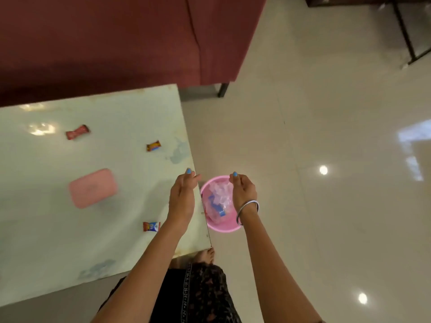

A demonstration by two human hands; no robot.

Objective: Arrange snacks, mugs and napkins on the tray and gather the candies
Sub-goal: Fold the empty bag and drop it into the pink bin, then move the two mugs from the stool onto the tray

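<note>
Pale green table spread left of both hands, its right edge running just under the left hand. Pink bin down on the tiled floor, directly below and between the two hands, tucked against the table edge; clear plastic wrapping with blue print heaped inside. Right hand over the bin's right rim, silver bangle at the wrist.

Left hand loosely curled, fingertips pinched toward the thumb, nothing seen held. Right hand likewise loosely closed, fingers drawn together above the wrapping; cannot tell whether pinching a bit of the plastic.

Three wrapped candies on the table. Red one far ahead-left of the left hand, long axis tilted up toward the right. Orange-brown one ahead and slightly left, same tilt. Red-and-blue one just beside the left forearm, lying nearly level, long axis left to right. Pink lidded box well left of the left hand, blurred, long side slanting up to the right.

Maroon sofa beyond the table. Bare foot at the table's near corner, below the forearms.
</note>
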